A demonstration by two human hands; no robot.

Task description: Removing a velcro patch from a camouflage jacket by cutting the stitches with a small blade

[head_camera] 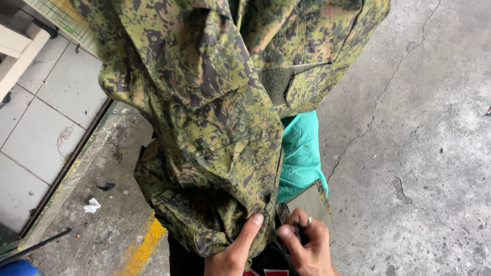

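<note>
My left hand (232, 250) enters from the bottom edge of the head view, fingers curled under and thumb pressed up against the lower hem of the camouflage jacket (215, 128). It is closed in a pinch on that hem, with bunched cloth gathered just above the thumb. My right hand (304, 245) sits just beside it, to the right, nearly touching. Its fingers are folded together around a small dark item that I cannot identify, and a ring (308, 221) shows on one finger. This hand rests against the grey-green inner facing (309, 204) at the jacket's open front edge.

From both hands the jacket lies straight away, toward the top of the view. Its long axis runs vertically: it hangs from somewhere above the frame and ends at the hem in my grip. The left hand holds the bulk of the garment; the right hand is nearer to the front edge and the facing. A rough fastener patch (279, 82) lies on the chest, well apart from both hands.

Behind the front edge, a teal cloth (299, 153) shows between jacket and floor. The cracked concrete floor (419, 153) spreads to the right. At lower left run a yellow painted line (146, 248), a scrap of white paper (92, 205) and pale floor tiles (41, 122).
</note>
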